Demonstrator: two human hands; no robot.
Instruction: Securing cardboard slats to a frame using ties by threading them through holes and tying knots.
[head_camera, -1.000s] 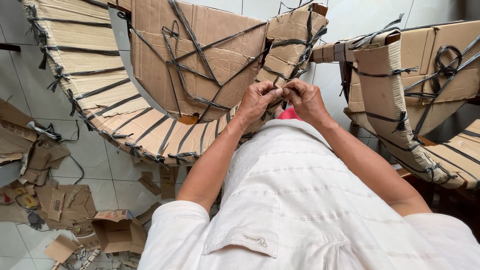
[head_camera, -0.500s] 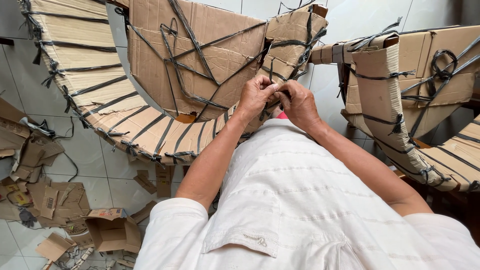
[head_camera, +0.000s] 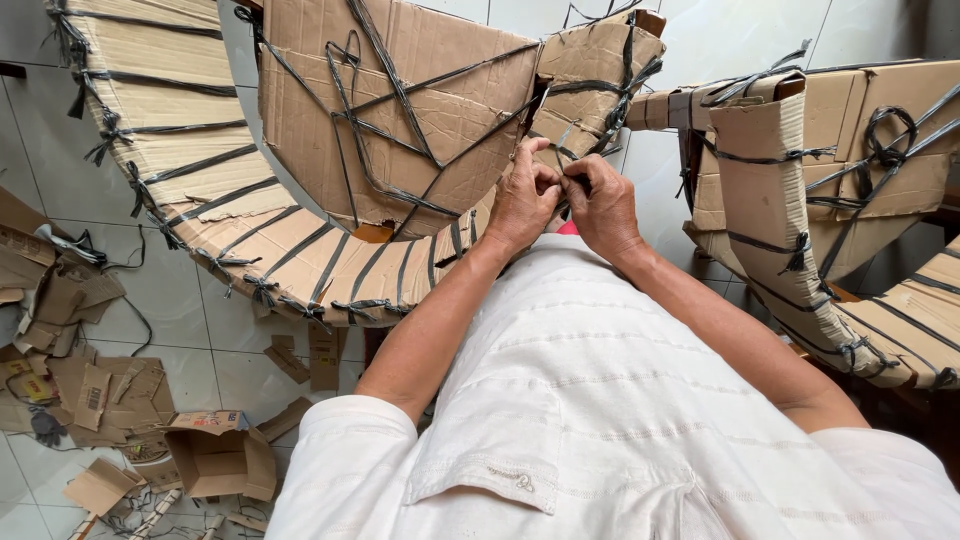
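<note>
At the near edge of the curved brown cardboard frame (head_camera: 300, 250), left hand (head_camera: 522, 200) and right hand (head_camera: 600, 205) pinch a black plastic strap (head_camera: 560, 160) together; cinching it snug against the rim seems best.

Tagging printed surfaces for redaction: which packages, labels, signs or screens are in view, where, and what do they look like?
Open brown cardboard box: floor, lower left; small, flaps up, a coloured printed patch on one flap.
Flattened brown cardboard sheets: floor, far left; one carries a pale rectangular label with dark bars.
Loose brown cardboard scraps: floor under the curved cardboard form; plain.
No signs or screens visible.
</note>
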